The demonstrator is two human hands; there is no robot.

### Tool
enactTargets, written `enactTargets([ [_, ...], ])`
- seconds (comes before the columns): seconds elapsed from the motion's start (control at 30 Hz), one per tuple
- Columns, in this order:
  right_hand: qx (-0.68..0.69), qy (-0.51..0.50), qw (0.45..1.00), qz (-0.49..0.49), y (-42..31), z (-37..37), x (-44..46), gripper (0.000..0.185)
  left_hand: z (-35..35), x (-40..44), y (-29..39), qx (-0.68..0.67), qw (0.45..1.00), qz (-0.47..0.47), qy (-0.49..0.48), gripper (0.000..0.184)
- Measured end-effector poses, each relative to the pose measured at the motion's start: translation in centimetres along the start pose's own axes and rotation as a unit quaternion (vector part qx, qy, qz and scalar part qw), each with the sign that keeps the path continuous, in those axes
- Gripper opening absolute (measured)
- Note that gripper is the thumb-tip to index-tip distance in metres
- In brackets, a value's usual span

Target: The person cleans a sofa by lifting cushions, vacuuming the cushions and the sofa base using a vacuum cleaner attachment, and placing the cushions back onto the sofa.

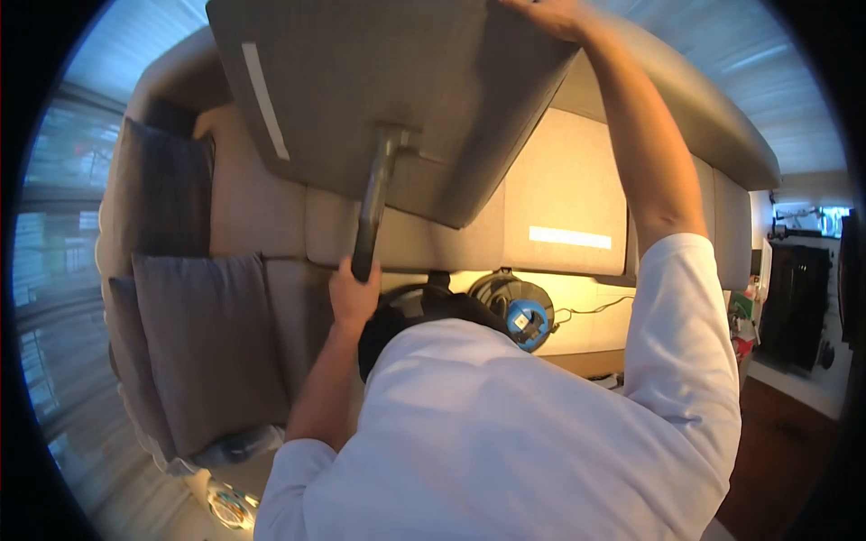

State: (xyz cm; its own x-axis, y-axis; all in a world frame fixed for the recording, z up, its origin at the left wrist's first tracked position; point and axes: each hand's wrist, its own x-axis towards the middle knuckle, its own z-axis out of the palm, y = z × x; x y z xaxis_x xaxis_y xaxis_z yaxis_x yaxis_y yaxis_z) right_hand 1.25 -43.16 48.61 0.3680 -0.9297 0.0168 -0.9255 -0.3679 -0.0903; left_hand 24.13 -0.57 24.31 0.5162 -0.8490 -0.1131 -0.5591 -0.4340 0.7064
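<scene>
My left hand (354,293) is wrapped round the dark handle of a vacuum cleaner wand (373,194). The wand slants upward, and its nozzle (397,135) appears to rest against the face of a large grey sofa cushion (325,72). That cushion is tilted up off the sofa seat, with a pale strip along its left side. At the top, my right hand (552,16) grips the cushion's upper right edge; its fingertips are partly cut off by the frame.
The grey sofa (577,180) curves around the work area, with a white strip (570,237) on its seat. Pillows (203,347) lie at left. Below the seat stands a round black device with a blue part (528,320), its cord (595,308) trailing right.
</scene>
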Motion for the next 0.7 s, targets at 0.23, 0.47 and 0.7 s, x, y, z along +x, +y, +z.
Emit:
enactTargets([
  [0.23,0.079,-0.051,0.995,-0.012,0.4,-0.4,-1.5,0.091,2.9,3.8,12.8,-0.151,0.981,0.12,0.013,0.033],
  [0.47,0.102,0.006,0.995,-0.017,-0.7,0.7,-3.0,0.084,14.2,-0.2,-3.5,-0.036,0.995,0.047,-0.078,0.043],
  [0.7,0.154,-0.006,0.988,0.007,-1.9,0.6,-3.7,0.08,10.7,-6.2,-19.8,0.099,0.955,-0.162,-0.227,0.045],
])
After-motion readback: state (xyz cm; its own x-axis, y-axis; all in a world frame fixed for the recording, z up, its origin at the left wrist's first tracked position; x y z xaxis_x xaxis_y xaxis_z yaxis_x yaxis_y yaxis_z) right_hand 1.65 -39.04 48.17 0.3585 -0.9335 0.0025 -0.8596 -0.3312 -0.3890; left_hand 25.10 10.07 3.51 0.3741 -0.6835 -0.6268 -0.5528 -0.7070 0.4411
